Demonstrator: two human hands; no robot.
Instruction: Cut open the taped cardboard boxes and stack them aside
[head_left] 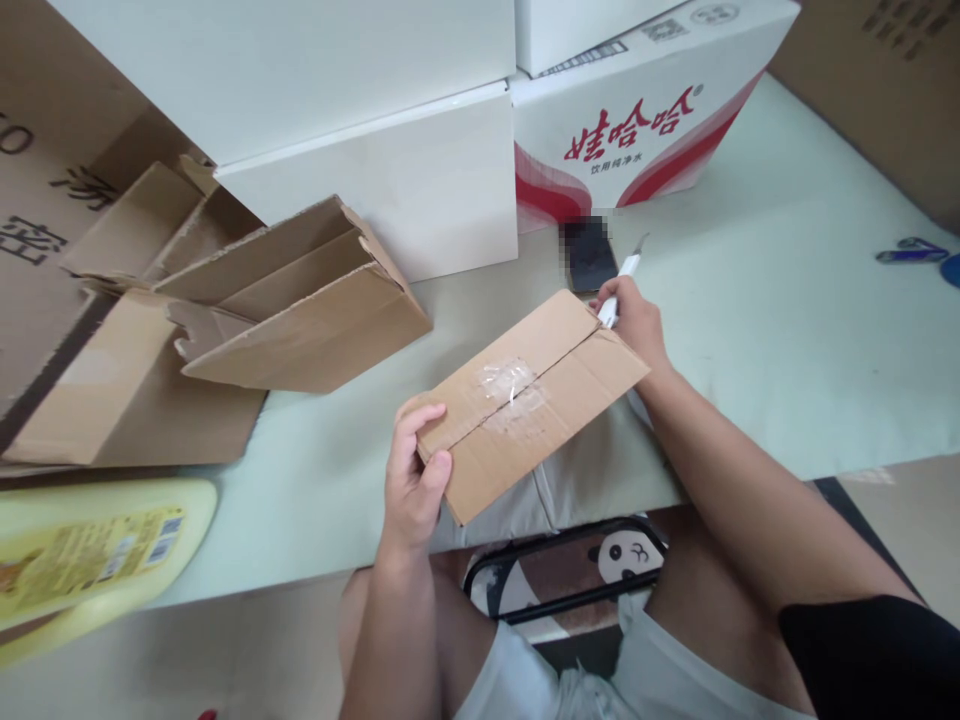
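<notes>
A small brown cardboard box (517,425) is tilted over the table's near edge, with clear tape across the seam between its flaps. My left hand (415,475) grips its left end, thumb on the taped face and fingers round the edge. At the box's far right corner, my right hand (634,320) is closed round a white utility knife (628,268). The knife's thin metal tip points up and away from the box. Part of its handle is hidden by my fingers. Just beyond it lies a dark phone (591,258), partly pixelated.
Opened cardboard boxes (307,340) stand at the left, near a yellow bottle (112,560). White boxes (390,180) and a red-and-white carton (622,140) line the back of the pale green table (787,330). Blue-handled scissors (911,252) lie at the right.
</notes>
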